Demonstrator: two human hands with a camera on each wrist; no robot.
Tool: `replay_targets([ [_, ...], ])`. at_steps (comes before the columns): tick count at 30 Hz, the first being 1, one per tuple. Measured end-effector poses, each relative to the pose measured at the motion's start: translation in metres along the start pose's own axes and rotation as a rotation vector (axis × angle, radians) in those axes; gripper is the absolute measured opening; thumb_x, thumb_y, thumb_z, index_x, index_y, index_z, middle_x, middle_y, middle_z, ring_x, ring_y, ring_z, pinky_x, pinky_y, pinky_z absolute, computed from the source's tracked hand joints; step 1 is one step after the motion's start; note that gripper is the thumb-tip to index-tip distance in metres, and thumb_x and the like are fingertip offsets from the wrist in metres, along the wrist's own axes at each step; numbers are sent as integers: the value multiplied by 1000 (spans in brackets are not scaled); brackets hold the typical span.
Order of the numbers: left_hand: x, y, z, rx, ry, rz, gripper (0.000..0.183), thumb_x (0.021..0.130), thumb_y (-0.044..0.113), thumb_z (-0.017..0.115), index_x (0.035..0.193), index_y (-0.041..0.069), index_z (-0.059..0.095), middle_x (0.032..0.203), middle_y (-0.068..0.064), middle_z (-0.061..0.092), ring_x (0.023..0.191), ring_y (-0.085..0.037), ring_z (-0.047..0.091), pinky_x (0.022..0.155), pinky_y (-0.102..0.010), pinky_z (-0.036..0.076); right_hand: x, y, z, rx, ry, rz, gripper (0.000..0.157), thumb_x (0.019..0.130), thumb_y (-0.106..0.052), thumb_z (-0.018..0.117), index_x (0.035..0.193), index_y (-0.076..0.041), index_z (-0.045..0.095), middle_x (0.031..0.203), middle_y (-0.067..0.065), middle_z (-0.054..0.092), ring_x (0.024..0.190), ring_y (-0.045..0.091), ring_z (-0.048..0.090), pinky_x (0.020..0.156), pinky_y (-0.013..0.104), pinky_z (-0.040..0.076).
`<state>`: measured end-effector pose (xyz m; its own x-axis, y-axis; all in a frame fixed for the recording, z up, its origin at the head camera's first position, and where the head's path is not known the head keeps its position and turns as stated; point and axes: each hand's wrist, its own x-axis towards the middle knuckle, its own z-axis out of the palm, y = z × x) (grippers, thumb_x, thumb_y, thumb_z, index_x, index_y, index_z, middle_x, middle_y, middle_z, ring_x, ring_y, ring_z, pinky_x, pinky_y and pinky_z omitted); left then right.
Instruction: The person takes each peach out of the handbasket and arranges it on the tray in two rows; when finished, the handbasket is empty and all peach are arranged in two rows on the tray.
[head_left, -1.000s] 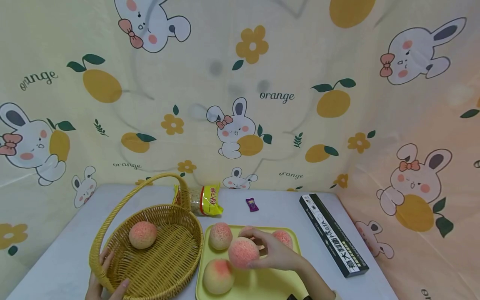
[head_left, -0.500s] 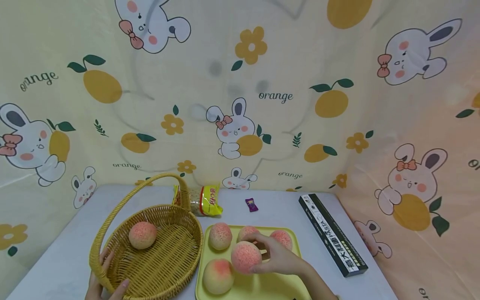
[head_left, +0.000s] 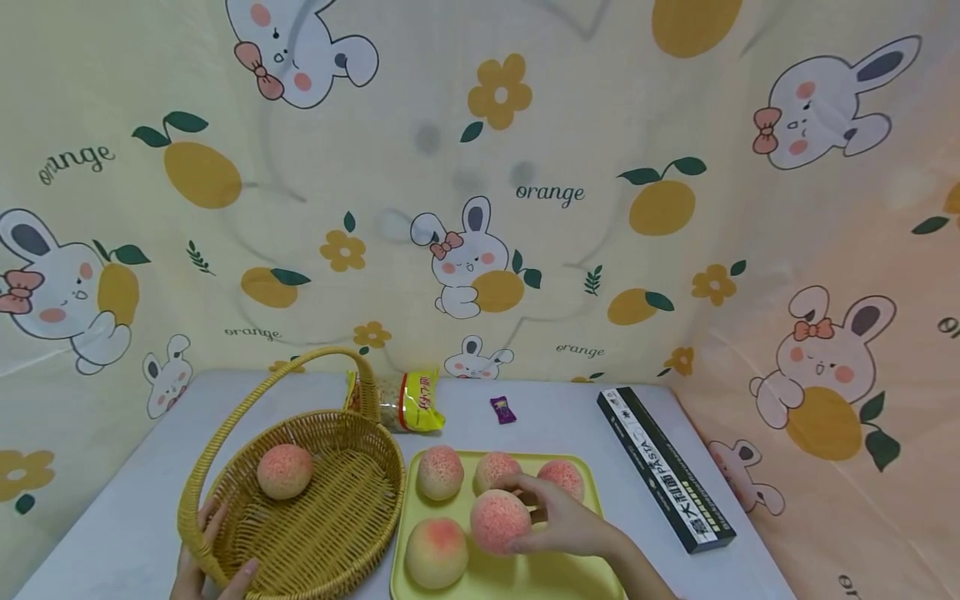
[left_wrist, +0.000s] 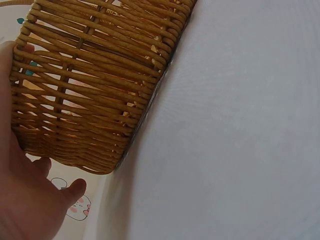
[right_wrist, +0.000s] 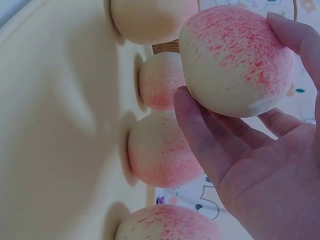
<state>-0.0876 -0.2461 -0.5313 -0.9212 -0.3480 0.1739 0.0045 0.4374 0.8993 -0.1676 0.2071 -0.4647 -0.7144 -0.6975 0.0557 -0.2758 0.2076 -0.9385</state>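
My right hand (head_left: 555, 517) grips a pink-speckled peach (head_left: 500, 522) between thumb and fingers, raised over the yellow tray (head_left: 540, 575). In the right wrist view the held peach (right_wrist: 235, 60) is apart from the tray surface (right_wrist: 55, 130). Three speckled peaches stand along the tray's back: left (head_left: 441, 472), middle (head_left: 495, 469) and right (head_left: 562, 479). A larger yellow-and-red peach (head_left: 437, 552) sits at the tray's left. My left hand (head_left: 206, 558) holds the near left rim of the wicker basket (head_left: 330, 517), thumb over the edge. Inside the basket lies one peach (head_left: 285, 471).
Behind the basket lies a yellow snack bag (head_left: 408, 402), partly hidden by the tall handle (head_left: 247, 400). A small purple packet (head_left: 503, 409) rests at the back. To the right is a long black pasta box (head_left: 667, 471). A printed cloth (head_left: 465, 167) hangs behind the table.
My right hand has moved slightly right and toward me with the peach, uncovering the middle back peach. The left hand and basket stay where they were.
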Motion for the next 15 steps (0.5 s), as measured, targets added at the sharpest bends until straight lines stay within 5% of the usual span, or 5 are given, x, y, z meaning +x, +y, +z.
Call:
replay_targets([
  [8,-2,1,2,-12,12,56,80,92,9,70,157,3,25,163,-21,9,149,-41,1,103,-77,17,-5,4,1,-26,-5,-11,64,84,-17,77,139,2,49,128,7,61,108,18,63,92,34,54],
  [15,-3,1,2,-16,6,32,80,92,10,70,158,4,25,164,-20,8,149,-42,1,104,-76,17,-9,8,3,-32,-12,4,68,83,-16,78,141,3,48,131,9,59,108,18,62,92,33,53],
])
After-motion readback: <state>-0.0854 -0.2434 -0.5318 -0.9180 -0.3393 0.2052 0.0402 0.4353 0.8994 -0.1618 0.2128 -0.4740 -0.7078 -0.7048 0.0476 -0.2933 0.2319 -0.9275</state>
